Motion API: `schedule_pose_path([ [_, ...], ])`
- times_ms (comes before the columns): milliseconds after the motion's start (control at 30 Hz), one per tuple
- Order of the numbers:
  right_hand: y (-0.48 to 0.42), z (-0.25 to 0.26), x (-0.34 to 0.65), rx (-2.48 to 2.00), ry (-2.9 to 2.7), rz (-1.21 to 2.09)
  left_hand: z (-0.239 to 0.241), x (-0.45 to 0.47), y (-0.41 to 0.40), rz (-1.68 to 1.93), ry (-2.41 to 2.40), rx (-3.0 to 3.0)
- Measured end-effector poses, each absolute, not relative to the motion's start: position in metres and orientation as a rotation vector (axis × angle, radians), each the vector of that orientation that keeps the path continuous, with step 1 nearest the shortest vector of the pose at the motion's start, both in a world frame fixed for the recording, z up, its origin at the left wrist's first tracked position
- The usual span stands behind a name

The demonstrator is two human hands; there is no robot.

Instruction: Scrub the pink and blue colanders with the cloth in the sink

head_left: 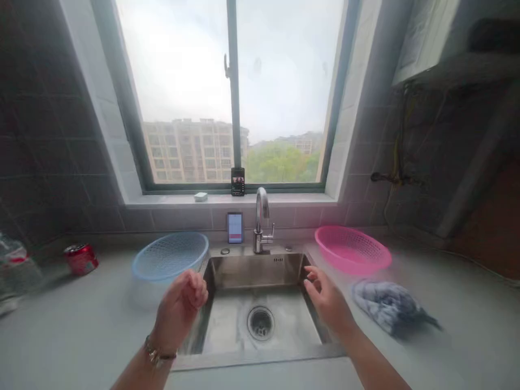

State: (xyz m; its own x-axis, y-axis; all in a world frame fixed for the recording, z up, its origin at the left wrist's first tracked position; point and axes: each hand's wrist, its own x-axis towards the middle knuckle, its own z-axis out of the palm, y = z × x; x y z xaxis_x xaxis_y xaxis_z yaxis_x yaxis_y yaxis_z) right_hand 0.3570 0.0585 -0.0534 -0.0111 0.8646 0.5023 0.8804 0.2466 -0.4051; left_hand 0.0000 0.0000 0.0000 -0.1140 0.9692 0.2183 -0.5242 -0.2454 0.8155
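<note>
My left hand (182, 303) hangs over the left rim of the steel sink (227, 319), its fingers curled in with nothing visible in them. A bracelet (156, 352) circles that wrist. Over the sink's right edge, my right hand (325, 298) holds nothing, thumb and fingers apart. Behind the left hand is a light-blue plastic basket (170, 257). Beyond the right hand sits a pink basket (352, 249), and to its right lies a crumpled grey-blue cloth (392, 306). A chrome faucet (262, 216) stands at the back of the sink, with no water seen running.
On the left counter are a red can (81, 259) and a clear plastic bottle (16, 265). A phone (234, 227) leans against the tiles, and another phone (238, 182) stands on the windowsill near a small white box (200, 196). The drain (260, 323) is uncovered.
</note>
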Motion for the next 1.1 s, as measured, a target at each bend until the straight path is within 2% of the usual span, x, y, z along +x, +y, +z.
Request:
schedule_pose_path([
  [100,0.099,-0.019,0.412,-1.914,-1.614,-0.425,-0.01,0.028,0.02,1.45,0.902,1.118],
  [233,0.123,0.004,0.439,-2.297,-1.731,-0.426,-0.032,0.044,0.037,1.397,0.976,1.247],
  [333,0.099,0.008,0.403,-2.201,-1.776,-0.397,-0.042,0.048,0.048,1.403,0.929,1.136],
  [400,0.065,0.001,0.35,-1.93,-1.957,-0.08,-0.038,0.055,0.061,1.445,0.904,0.921],
  [467,0.029,-0.015,0.285,-1.523,-2.274,0.467,-0.028,0.066,0.08,1.466,0.883,0.603],
  [533,-0.002,-0.04,0.219,-1.277,-2.47,0.742,-0.018,0.08,0.103,1.429,0.906,0.512],
  [667,-0.029,-0.092,0.134,-1.163,-2.63,0.917,-0.013,0.1,0.134,1.339,0.965,0.452],
  [767,-0.03,-0.104,0.128,-1.169,-2.615,1.025,-0.017,0.103,0.139,1.309,1.021,0.457],
  [900,-0.009,-0.075,0.169,-1.132,-1.979,1.268,-0.02,0.109,0.136,1.259,1.104,0.539],
  [1000,0.015,-0.049,0.204,-1.107,-1.669,1.252,-0.021,0.118,0.129,1.206,1.162,0.692],
  [1100,0.032,-0.032,0.232,-1.091,-1.633,1.207,-0.021,0.119,0.109,1.15,1.215,0.933],
])
